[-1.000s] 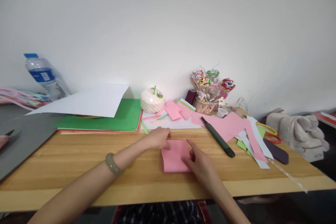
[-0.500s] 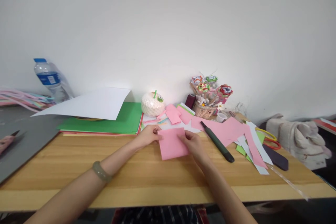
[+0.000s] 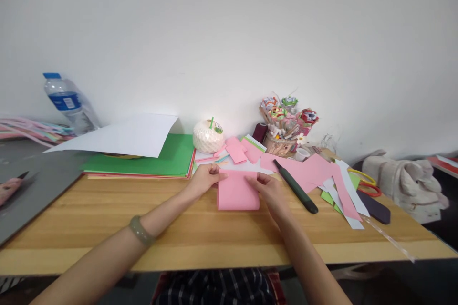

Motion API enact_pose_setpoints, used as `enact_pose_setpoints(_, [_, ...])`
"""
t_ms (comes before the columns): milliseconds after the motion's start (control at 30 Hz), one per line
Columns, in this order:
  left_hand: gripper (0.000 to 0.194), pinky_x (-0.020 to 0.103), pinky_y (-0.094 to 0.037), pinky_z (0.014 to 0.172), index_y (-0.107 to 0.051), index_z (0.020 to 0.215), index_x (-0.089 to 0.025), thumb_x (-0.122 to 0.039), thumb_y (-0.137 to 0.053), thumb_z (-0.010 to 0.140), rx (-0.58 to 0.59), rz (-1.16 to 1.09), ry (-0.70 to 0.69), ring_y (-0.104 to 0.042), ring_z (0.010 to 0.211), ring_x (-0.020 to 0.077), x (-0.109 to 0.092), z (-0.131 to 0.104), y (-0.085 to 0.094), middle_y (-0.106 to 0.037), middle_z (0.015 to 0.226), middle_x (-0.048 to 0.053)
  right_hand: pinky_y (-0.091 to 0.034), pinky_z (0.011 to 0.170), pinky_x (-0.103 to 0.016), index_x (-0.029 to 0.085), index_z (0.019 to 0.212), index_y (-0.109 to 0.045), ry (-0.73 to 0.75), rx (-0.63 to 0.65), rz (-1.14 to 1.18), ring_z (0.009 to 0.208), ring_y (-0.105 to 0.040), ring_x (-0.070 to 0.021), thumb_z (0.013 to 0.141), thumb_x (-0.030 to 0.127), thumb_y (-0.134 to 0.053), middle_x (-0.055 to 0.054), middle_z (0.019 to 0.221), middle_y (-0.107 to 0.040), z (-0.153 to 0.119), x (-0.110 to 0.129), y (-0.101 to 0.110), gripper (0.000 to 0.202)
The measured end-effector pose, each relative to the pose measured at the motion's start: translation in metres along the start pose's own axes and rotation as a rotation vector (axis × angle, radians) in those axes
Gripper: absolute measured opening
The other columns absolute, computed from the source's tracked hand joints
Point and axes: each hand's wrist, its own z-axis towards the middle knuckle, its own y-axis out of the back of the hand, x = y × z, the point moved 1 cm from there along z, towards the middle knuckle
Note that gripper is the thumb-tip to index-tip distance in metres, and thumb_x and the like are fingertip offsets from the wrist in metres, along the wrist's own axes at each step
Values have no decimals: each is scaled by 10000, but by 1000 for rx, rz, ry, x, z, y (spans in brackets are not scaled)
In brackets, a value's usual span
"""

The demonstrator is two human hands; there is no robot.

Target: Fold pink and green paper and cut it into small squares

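Paper point(image 3: 237, 193), pink and doubled over with a rounded lower edge, occupies the lower centre of the frame. Left hand point(image 3: 204, 181) pinches its upper left corner between thumb and fingers; right hand point(image 3: 270, 195) pinches its upper right corner. Dark green tool point(image 3: 296, 187) lies right of centre.

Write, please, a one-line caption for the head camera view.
Left hand and right hand hold a folded pink paper at a wooden table, a dark green tool lying nearby.
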Motion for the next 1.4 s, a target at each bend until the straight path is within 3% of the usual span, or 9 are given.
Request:
enact_pose_setpoints(167, [436, 261, -453, 565, -459, 521, -165, -465, -773, 477, 17, -10, 1, -496, 525, 106, -1, -3, -1, -480, 516, -59, -485, 661, -301, 136, 869, -596, 17, -11, 60, 725, -587, -121, 834, 361, -569, 4, 836, -614, -2, 2, 0, 229])
enact_pose_setpoints(367, [422, 267, -465, 577, -471, 493, -170, -462, -777, 489, 2, -14, 2, -522, 547, 121, -2, -4, -2, -496, 505, -56, -423, 586, -271, 174, 747, -666, 5, -88, 154, 660, -566, -157, 663, 471, -693, -13, 736, -658, -5, 5, 1, 310])
enact_pose_setpoints(500, [369, 282, -480, 595, -545, 561, -161, -430, -787, 486, 12, -32, 8, -561, 592, 141, -5, -5, -3, -572, 576, -27, -409, 558, -272, 182, 730, -676, 0, -119, 197, 632, -557, -160, 639, 475, -702, -25, 745, -666, -7, 7, 1, 307])
enact_pose_setpoints(733, [355, 271, -475, 631, -564, 617, -151, -384, -789, 471, -25, -82, -12, -552, 597, 117, -5, -4, -3, -589, 610, -32, -414, 556, -253, 169, 709, -646, 62, -123, 194, 607, -539, -125, 691, 430, -684, 13, 680, -625, -7, 8, 2, 265])
enact_pose_setpoints(933, [372, 259, -468, 606, -551, 570, -155, -421, -792, 469, -55, -89, -17, -534, 573, 112, -6, -4, -2, -577, 580, -41, -484, 633, -281, 138, 837, -590, 98, -107, 116, 700, -575, -111, 837, 342, -568, 14, 818, -600, -6, 3, 3, 205])
enact_pose_setpoints(1133, [372, 260, -464, 613, -599, 581, -150, -438, -797, 455, -65, -79, -18, -543, 581, 120, -5, -3, -1, -597, 592, -28, -499, 693, -321, 147, 964, -583, 95, -84, 79, 799, -589, -140, 852, 346, -547, -18, 947, -602, -6, 0, 3, 231])
enact_pose_setpoints(1400, [371, 284, -475, 646, -629, 600, -147, -446, -799, 462, -77, -66, -22, -563, 599, 135, -6, -5, -1, -621, 612, -15, -501, 700, -329, 149, 1003, -574, 94, -83, 80, 813, -590, -144, 855, 346, -544, -26, 976, -599, -4, -3, 4, 248])
